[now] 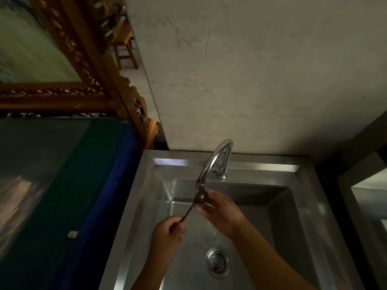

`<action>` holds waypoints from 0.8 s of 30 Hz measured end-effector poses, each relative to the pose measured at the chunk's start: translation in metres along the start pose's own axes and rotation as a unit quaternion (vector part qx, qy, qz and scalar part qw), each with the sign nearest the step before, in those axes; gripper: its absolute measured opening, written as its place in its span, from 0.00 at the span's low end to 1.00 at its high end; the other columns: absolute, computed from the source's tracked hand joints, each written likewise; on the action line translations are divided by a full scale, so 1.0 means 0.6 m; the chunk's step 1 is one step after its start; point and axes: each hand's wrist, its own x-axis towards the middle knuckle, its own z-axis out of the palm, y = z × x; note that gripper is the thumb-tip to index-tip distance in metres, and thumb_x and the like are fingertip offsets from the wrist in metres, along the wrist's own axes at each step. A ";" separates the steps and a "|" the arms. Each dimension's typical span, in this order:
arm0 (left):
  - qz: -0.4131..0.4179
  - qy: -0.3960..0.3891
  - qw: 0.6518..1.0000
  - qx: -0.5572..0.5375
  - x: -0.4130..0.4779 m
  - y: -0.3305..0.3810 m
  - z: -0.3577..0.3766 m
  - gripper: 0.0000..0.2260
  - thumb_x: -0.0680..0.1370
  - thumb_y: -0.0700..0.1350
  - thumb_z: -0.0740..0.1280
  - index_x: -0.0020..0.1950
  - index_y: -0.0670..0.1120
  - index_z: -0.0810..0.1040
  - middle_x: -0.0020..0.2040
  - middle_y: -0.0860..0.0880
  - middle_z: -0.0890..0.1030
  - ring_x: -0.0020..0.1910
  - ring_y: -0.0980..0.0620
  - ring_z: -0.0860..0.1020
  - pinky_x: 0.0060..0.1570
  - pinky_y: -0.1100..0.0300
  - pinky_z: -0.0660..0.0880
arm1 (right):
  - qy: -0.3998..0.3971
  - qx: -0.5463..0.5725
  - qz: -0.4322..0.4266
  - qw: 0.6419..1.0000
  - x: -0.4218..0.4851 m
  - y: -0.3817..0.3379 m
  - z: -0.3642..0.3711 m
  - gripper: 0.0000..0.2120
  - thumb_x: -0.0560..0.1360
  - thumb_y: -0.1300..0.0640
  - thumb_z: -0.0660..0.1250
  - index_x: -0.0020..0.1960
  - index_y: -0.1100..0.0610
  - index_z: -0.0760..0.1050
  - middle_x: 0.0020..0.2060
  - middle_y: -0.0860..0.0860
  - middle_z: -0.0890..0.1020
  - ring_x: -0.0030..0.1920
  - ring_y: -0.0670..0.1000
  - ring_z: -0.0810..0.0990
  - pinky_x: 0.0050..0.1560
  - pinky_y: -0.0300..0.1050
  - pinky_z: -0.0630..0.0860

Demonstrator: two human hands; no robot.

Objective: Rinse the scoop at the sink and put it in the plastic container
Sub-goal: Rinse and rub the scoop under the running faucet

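A small dark scoop (pixel 198 199) with a thin handle is held over the steel sink (pixel 278 206), its bowl right under the mouth of the curved tap (pixel 211 162). My left hand (pixel 167 232) grips the lower end of the handle. My right hand (pixel 219 212) is at the scoop's bowl, with fingers touching it from the right. Water glistens on the sink floor near the drain (pixel 218 262). No plastic container is in view.
A blue-edged surface with a dark green top (pixel 62 185) stands to the left of the sink. Behind it rises a carved wooden frame (pixel 100 65). A pale wall (pixel 261 80) backs the sink, and a dark ledge (pixel 366 185) sits at the right.
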 end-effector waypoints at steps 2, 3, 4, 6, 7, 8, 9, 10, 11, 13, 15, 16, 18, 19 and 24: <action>-0.004 0.001 1.000 0.002 0.003 0.006 0.002 0.09 0.75 0.36 0.66 0.42 0.46 0.85 0.28 0.51 0.80 0.23 0.59 0.72 0.26 0.67 0.69 | -0.014 0.000 -0.001 1.000 0.002 -0.003 0.009 0.15 0.77 0.62 0.63 0.62 0.67 0.74 0.55 0.63 0.80 0.56 0.61 0.80 0.62 0.57 0.75; -0.004 0.002 1.000 0.000 0.004 0.011 0.004 0.09 0.75 0.36 0.66 0.43 0.46 0.85 0.28 0.52 0.80 0.23 0.60 0.72 0.27 0.67 0.69 | -0.023 -0.008 -0.001 1.000 0.002 -0.005 0.015 0.13 0.75 0.62 0.65 0.59 0.64 0.75 0.52 0.61 0.81 0.53 0.59 0.81 0.61 0.56 0.75; -0.002 0.002 1.000 -0.005 0.007 0.017 0.008 0.10 0.76 0.36 0.65 0.43 0.46 0.85 0.29 0.52 0.80 0.23 0.60 0.71 0.27 0.66 0.69 | -0.030 -0.019 -0.002 0.999 0.001 -0.008 0.023 0.11 0.73 0.61 0.66 0.55 0.61 0.76 0.49 0.59 0.81 0.50 0.58 0.83 0.58 0.55 0.76; 0.000 -0.003 1.000 -0.025 0.012 0.033 0.015 0.10 0.77 0.35 0.64 0.46 0.45 0.84 0.32 0.49 0.81 0.23 0.60 0.72 0.27 0.67 0.69 | -0.038 -0.028 -0.013 0.999 0.002 -0.019 0.034 0.11 0.71 0.60 0.67 0.53 0.59 0.75 0.48 0.57 0.81 0.47 0.56 0.83 0.52 0.52 0.76; -0.001 -0.008 0.999 -0.039 0.016 0.042 0.018 0.10 0.78 0.35 0.63 0.48 0.45 0.83 0.34 0.48 0.81 0.24 0.59 0.72 0.27 0.67 0.69 | -0.039 -0.022 -0.025 0.999 0.004 -0.027 0.037 0.11 0.72 0.59 0.66 0.54 0.60 0.75 0.49 0.58 0.81 0.48 0.56 0.82 0.51 0.51 0.76; 0.000 -0.012 0.999 -0.050 0.021 0.051 0.020 0.11 0.78 0.34 0.63 0.49 0.45 0.83 0.35 0.46 0.81 0.24 0.58 0.72 0.26 0.67 0.69 | -0.037 -0.012 -0.034 0.999 0.007 -0.034 0.038 0.12 0.74 0.60 0.65 0.56 0.61 0.74 0.50 0.60 0.80 0.49 0.57 0.82 0.52 0.51 0.76; 0.001 -0.015 0.998 -0.057 0.025 0.060 0.022 0.10 0.77 0.34 0.63 0.49 0.45 0.82 0.35 0.45 0.82 0.23 0.57 0.72 0.26 0.67 0.69 | -0.034 0.004 -0.040 0.999 0.010 -0.042 0.039 0.13 0.76 0.60 0.63 0.59 0.62 0.73 0.52 0.61 0.80 0.51 0.58 0.81 0.55 0.53 0.76; 0.005 -0.018 0.998 -0.057 0.031 0.070 0.023 0.10 0.77 0.34 0.64 0.49 0.46 0.82 0.35 0.45 0.82 0.23 0.57 0.72 0.26 0.66 0.69 | -0.029 0.026 -0.041 0.998 0.013 -0.049 0.040 0.14 0.77 0.61 0.61 0.61 0.63 0.72 0.54 0.61 0.79 0.54 0.59 0.80 0.61 0.54 0.74; 0.010 -0.021 0.998 -0.050 0.036 0.078 0.025 0.10 0.76 0.34 0.65 0.47 0.46 0.83 0.35 0.43 0.83 0.23 0.56 0.72 0.26 0.65 0.70 | -0.026 0.055 -0.041 0.997 0.015 -0.056 0.040 0.15 0.77 0.61 0.59 0.62 0.64 0.71 0.55 0.62 0.78 0.56 0.60 0.78 0.65 0.55 0.72; 0.023 -0.033 0.999 -0.021 0.048 0.095 0.030 0.10 0.75 0.36 0.67 0.44 0.50 0.83 0.35 0.39 0.84 0.25 0.54 0.74 0.30 0.61 0.72 | -0.035 0.107 -0.054 0.992 0.012 -0.067 0.036 0.15 0.75 0.60 0.60 0.59 0.65 0.73 0.51 0.61 0.81 0.52 0.58 0.80 0.62 0.54 0.75; 0.036 -0.052 0.998 0.017 0.062 0.111 0.038 0.08 0.74 0.39 0.68 0.41 0.53 0.82 0.33 0.40 0.83 0.27 0.54 0.75 0.32 0.59 0.72 | -0.045 0.144 -0.073 0.986 0.007 -0.075 0.026 0.16 0.74 0.59 0.60 0.59 0.65 0.73 0.46 0.60 0.83 0.47 0.56 0.83 0.54 0.51 0.80; 0.041 -0.064 0.997 0.031 0.070 0.119 0.044 0.06 0.73 0.40 0.69 0.40 0.50 0.83 0.31 0.43 0.82 0.27 0.54 0.75 0.32 0.60 0.72 | -0.044 0.159 -0.083 0.983 0.004 -0.080 0.019 0.17 0.76 0.58 0.59 0.61 0.65 0.72 0.48 0.62 0.82 0.48 0.57 0.83 0.55 0.51 0.79; 0.044 -0.083 0.995 0.037 0.083 0.130 0.056 0.03 0.73 0.40 0.70 0.41 0.44 0.83 0.29 0.46 0.81 0.25 0.55 0.75 0.30 0.61 0.71 | -0.043 0.172 -0.102 0.979 0.001 -0.091 0.004 0.19 0.77 0.57 0.58 0.65 0.65 0.69 0.52 0.64 0.79 0.51 0.58 0.81 0.60 0.52 0.76; 0.042 -0.090 0.995 0.030 0.088 0.134 0.063 0.03 0.73 0.39 0.69 0.43 0.41 0.83 0.30 0.47 0.82 0.24 0.56 0.75 0.29 0.63 0.71 | -0.041 0.172 -0.109 0.978 -0.001 -0.099 -0.002 0.20 0.76 0.57 0.58 0.65 0.65 0.70 0.52 0.64 0.79 0.51 0.58 0.81 0.62 0.53 0.75; 0.046 -0.111 0.991 0.054 0.095 0.133 0.064 0.08 0.75 0.43 0.69 0.40 0.41 0.82 0.33 0.41 0.84 0.26 0.54 0.76 0.30 0.64 0.72 | -0.027 0.201 -0.126 0.971 -0.012 -0.135 -0.028 0.17 0.79 0.57 0.56 0.63 0.65 0.71 0.49 0.63 0.83 0.53 0.59 0.82 0.64 0.53 0.74</action>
